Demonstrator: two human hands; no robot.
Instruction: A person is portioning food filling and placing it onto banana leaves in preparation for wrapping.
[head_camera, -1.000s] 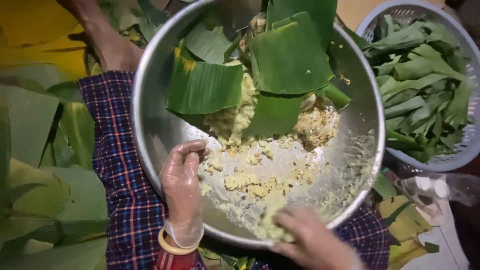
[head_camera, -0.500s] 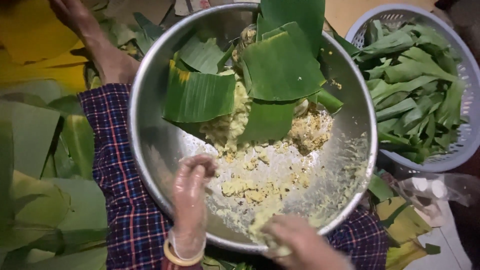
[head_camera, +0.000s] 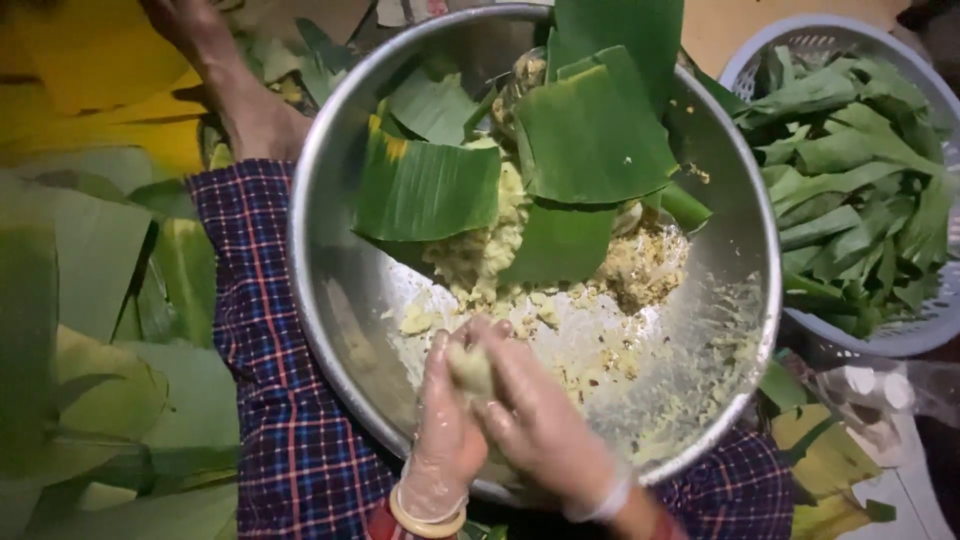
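A large steel bowl (head_camera: 330, 240) rests on my lap and holds crumbly yellow filling (head_camera: 640, 270) under several banana leaf pieces (head_camera: 590, 130). Both hands wear thin clear gloves. My left hand (head_camera: 445, 440) and my right hand (head_camera: 545, 425) meet over the near part of the bowl. They are pressed together around a small lump of the yellow filling (head_camera: 470, 368). An orange band sits on my left wrist.
A pale plastic basket (head_camera: 900, 335) of green leaf strips stands at the right. Flat banana leaves (head_camera: 90, 300) and yellow sheets cover the floor at the left. A bare foot (head_camera: 240, 90) lies beyond my plaid-clad leg (head_camera: 270, 400).
My left hand lifted from the filling with a lump. My right hand came in from the bowl's near edge and closed against it. The view shifted slightly.
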